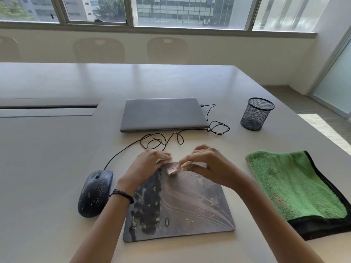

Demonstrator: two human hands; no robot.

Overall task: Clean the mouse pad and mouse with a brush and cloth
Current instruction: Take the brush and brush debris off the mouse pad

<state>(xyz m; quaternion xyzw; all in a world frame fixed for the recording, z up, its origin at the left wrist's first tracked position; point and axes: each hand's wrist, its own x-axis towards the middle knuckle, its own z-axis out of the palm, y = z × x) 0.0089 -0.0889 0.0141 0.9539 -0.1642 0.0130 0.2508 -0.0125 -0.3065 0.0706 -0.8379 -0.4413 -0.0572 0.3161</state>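
**Brushing the far edge of the mouse pad**

The mouse pad (182, 204) lies flat on the table (57, 168) in front of the person, speckled with pale crumbs, mostly on its right half. At its far edge the brush (175, 168) meets the surface, its handle pinched in the fingers of the right hand (207, 166). The left hand (146, 166) presses its bunched fingers on the far-left corner, which should keep the pad from sliding. Short strokes in one direction, towards an edge, would serve best (scrubbing back and forth only spreads grit). The mouse (95, 193), also flecked, sits just left of the pad; the green cloth (296, 185) waits to the right.
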